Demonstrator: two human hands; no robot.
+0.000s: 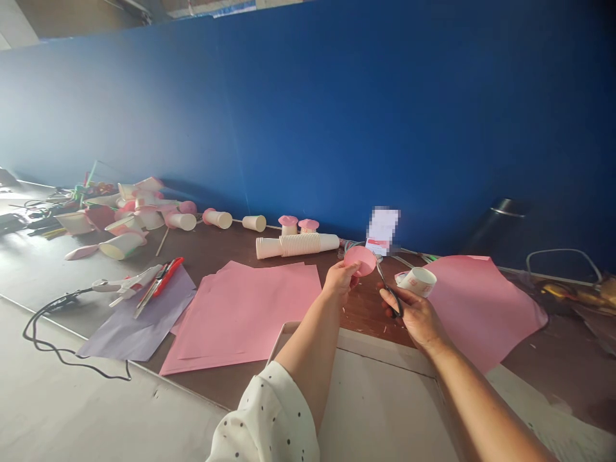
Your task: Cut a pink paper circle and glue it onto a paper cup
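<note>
Left hand [341, 280] is closed on a flat, round pink paper disc [362, 259], pinching it near its left edge so that most of it juts out ahead. Right hand [418, 316] is clamped on black-handled metal scissors [399, 301], whose blades stand at the disc's right edge, between the two hands; whether they bite into the paper is too fine to tell. To snip cleanly, it would be best to pinch only the margin, well off the blade line, and turn the disc with the left hand while the right makes short, level cuts. A white paper cup with red print [418, 281] lies just beyond the right hand and could be nudged. Flat pink paper sheets [245, 311] lie on the dark brown table [363, 309], left of the left hand
</note>
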